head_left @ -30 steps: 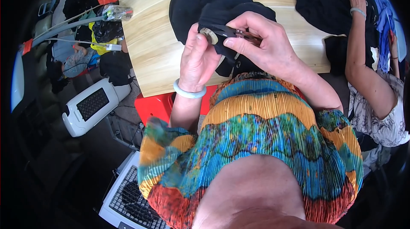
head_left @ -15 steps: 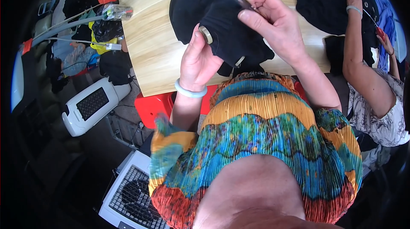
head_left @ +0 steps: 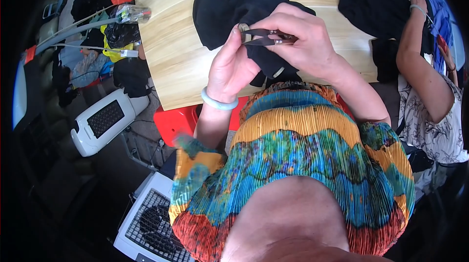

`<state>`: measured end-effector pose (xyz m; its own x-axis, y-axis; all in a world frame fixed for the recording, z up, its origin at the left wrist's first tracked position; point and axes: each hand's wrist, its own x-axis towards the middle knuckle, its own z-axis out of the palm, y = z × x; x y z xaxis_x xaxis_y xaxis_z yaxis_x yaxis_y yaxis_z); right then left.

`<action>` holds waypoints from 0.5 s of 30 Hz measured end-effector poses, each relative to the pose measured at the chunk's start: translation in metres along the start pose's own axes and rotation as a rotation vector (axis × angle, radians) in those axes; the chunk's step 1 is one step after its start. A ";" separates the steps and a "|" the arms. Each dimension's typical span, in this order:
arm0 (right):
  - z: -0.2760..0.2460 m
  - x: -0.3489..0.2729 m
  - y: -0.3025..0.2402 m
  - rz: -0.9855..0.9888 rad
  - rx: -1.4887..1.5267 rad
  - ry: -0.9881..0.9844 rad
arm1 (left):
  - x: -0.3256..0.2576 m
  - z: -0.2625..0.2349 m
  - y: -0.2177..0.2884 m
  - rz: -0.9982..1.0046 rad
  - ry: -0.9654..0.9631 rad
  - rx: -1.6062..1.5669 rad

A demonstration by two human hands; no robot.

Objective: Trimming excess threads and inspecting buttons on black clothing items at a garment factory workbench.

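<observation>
Holding a pale cream, round, button-like disc at the edge of a soft black cloth garment with my left hand: thumb tip against the disc's left rim, fingers closed in behind, partly hidden. How firm, I can't tell. My right hand is closed around a pair of small dark metal snips; blades stand slightly apart, tips at the disc. Touching or just short, can't resolve it.

Position: disc is raised above the light wood-grain table, nearer its left edge than its right. The garment spreads from the disc toward the table's far edge, with its lower part hanging close to the near edge.

Status: I judge the work mid-step at this disc. Disc is gripped, blades are on station. I can't confirm any cut; the disc isn't visibly free of the cloth. A second pale, narrow piece shows at the garment's near end, no hand or blade on it, so I'd log it as untouched.

Toward the table's right edge, a co-worker's hand is at a second spread of black cloth, well apart from my two.
</observation>
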<state>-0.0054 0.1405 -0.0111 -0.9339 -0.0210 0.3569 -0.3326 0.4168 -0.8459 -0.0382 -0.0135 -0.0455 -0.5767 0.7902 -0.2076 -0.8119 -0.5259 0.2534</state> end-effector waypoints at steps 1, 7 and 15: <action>-0.001 0.000 0.003 -0.006 0.009 0.030 | 0.000 0.001 0.000 0.000 0.000 0.001; -0.005 0.000 0.009 0.241 0.291 0.191 | -0.003 0.002 0.001 0.015 0.083 -0.106; -0.008 -0.009 0.008 0.305 0.311 0.213 | -0.005 0.000 0.003 0.040 0.037 -0.128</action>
<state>0.0014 0.1511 -0.0178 -0.9582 0.2601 0.1194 -0.1011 0.0829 -0.9914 -0.0377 -0.0193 -0.0440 -0.6095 0.7572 -0.2350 -0.7921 -0.5942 0.1398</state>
